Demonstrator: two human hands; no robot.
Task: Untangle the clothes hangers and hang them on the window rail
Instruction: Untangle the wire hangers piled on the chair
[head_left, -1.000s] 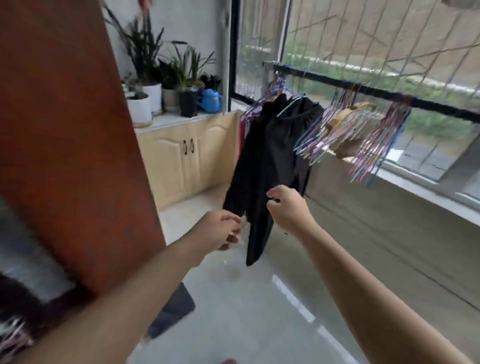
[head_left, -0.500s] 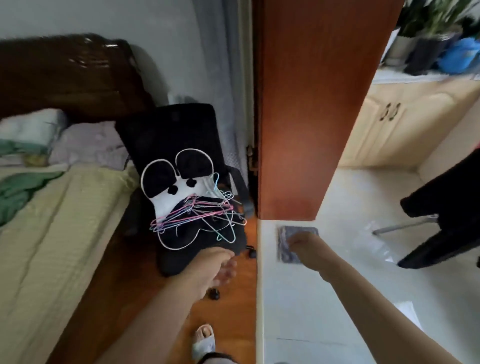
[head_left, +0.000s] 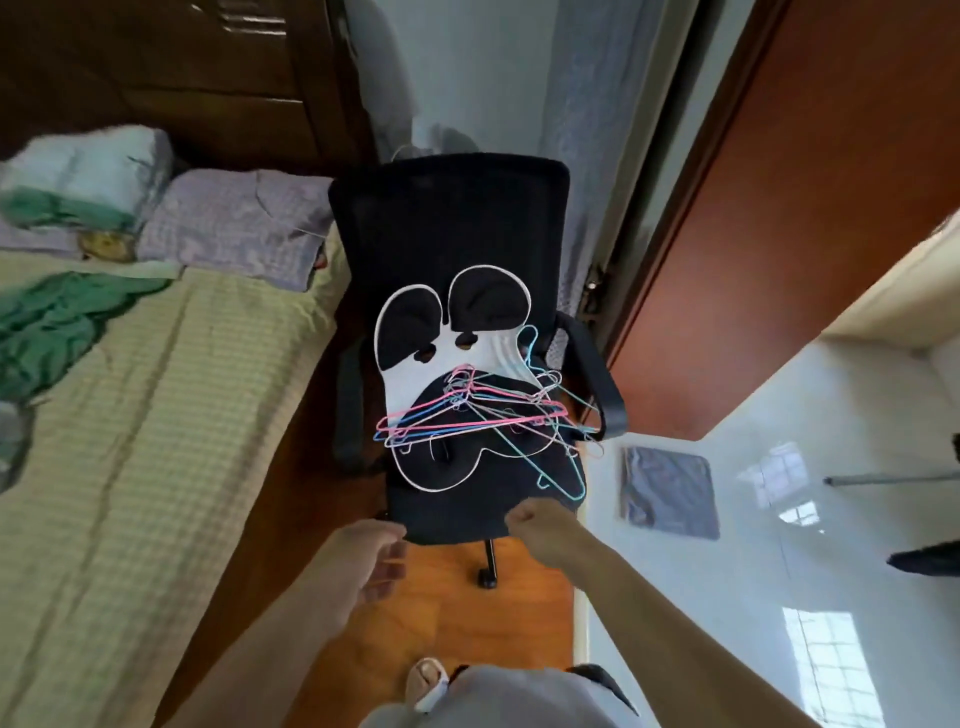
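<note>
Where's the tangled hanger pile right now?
Head view, centre: the tangled hangers lie on the seat cushion of the black office chair, between the bed and the door, just beyond both hands.

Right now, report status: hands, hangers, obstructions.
Left hand open, empty. Right hand curled, empty, at office chair seat edge. Tangled wire hangers on seat cushion, untouched. Nothing blocking reach.

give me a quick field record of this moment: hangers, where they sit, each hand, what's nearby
hangers: tangled pile of wire hangers, pink, blue, teal and pale
support: on the cushion on the office chair
left hand: fingers relaxed, holding nothing, short of the chair's front edge
right hand: fingers curled, holding nothing, at the chair's front edge
nearby: bed to the left, door to the right
task state: no hanger picked up yet
</note>
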